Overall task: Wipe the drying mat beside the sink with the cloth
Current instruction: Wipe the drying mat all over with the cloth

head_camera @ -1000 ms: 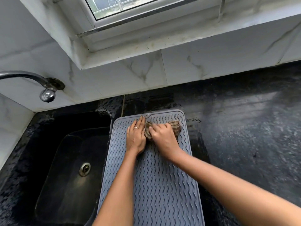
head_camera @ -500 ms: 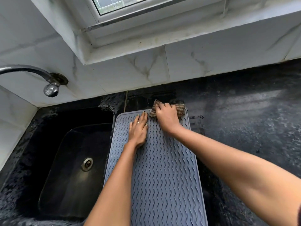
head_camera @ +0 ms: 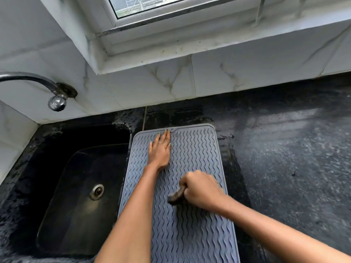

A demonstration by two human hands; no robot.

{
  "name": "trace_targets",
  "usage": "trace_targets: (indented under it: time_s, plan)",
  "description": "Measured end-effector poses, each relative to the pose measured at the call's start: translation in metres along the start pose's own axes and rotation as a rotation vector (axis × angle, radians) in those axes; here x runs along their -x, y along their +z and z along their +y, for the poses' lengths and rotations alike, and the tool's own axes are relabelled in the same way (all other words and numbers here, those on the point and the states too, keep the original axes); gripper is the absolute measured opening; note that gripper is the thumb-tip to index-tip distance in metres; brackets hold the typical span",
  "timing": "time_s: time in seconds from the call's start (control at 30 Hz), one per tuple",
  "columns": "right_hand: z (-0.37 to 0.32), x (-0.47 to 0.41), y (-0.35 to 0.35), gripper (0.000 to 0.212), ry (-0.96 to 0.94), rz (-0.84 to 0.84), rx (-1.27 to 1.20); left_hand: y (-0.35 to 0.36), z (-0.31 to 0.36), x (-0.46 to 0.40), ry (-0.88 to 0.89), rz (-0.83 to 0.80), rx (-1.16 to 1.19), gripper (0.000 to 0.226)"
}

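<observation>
lying on a dark speckled table (head_camera: 284, 149) under a tiled wall and window, the grey drying mat (head_camera: 190, 230) sits just right of the black sink (head_camera: 79, 196). left hand (head_camera: 159, 150) presses flat, fingers straight, on the mat's far part. right hand (head_camera: 201, 188) grips the bunched cloth (head_camera: 176, 196) mid-mat.

Legible text, labels, brands, numbers, signs: none recorded.
</observation>
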State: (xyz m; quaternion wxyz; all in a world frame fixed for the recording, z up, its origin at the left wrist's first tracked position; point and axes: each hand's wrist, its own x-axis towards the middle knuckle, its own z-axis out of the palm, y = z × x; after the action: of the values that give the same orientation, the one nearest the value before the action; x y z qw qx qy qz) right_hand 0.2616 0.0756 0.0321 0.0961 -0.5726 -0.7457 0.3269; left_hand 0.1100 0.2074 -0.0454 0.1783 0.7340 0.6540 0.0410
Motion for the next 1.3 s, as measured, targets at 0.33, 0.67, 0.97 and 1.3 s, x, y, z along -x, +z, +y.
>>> trace_targets:
  time_s: [0.33,0.67,0.97,1.3]
  plan:
    - [0.020,-0.067,-0.025,0.048,0.091,0.457,0.216,-0.003,0.002,0.000,-0.003,-0.015,-0.018,0.054]
    - [0.049,-0.075,0.013,0.055,-0.206,0.318,0.454,-0.006,0.004,0.003,-0.009,-0.022,0.012,0.052]
    - [0.051,-0.123,-0.039,0.053,-0.075,0.391,0.311,-0.008,0.005,0.004,-0.013,-0.042,0.018,0.052]
    - [0.021,-0.015,0.027,0.012,-0.102,0.509,0.161,-0.005,0.004,0.002,-0.029,-0.049,-0.007,0.051]
